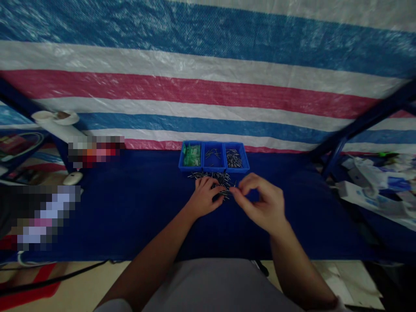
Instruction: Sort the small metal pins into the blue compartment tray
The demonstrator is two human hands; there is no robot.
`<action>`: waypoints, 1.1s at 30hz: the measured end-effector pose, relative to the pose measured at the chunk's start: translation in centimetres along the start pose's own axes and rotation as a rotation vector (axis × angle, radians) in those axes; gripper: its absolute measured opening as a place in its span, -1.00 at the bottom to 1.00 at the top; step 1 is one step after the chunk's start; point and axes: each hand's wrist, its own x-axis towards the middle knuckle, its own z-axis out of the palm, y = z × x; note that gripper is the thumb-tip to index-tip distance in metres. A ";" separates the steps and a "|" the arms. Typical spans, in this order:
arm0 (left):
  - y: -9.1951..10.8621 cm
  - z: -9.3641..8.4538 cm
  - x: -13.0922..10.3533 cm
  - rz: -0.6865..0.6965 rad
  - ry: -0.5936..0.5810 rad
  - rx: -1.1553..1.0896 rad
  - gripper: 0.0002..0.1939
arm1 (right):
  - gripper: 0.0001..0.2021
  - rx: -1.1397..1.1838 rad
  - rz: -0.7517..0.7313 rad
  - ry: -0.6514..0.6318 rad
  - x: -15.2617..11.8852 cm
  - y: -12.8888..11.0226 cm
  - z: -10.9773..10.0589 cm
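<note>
A loose pile of thin metal pins (223, 177), dark and shiny, lies on the blue table in front of the blue tray. My left hand (205, 197) rests at the pile's left side, fingers spread over the pins, thumb apart from the index finger. On the other side my right hand (261, 201) pinches thumb and index finger together, with what looks like one thin pin at the tips. The blue three-part tray (203, 157) holds green plastic packets (192, 155) at left, a few pins (212, 153) in the middle and many pins (234, 159) at right.
The blue-covered table (130, 216) backs onto a striped plastic sheet (208, 91). A white roll (60, 125) and a white computer mouse (73, 178) are at left. White boxes and plastic wrapping (370, 195) stand at right, beyond the blue frame post (334, 158).
</note>
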 end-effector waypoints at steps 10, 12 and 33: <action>0.1 -0.1 0.1 -0.037 -0.032 -0.019 -0.67 | -0.85 -0.377 0.353 -0.533 -4.8 5.5 2.4; 0.1 -0.1 0.1 -0.041 -0.034 -0.019 -0.67 | -0.87 -0.385 0.361 -0.547 -4.8 5.8 2.9; -1.1 0.5 0.2 -0.193 0.097 -0.088 -0.71 | -0.82 -0.605 0.411 -0.704 1.9 6.1 6.3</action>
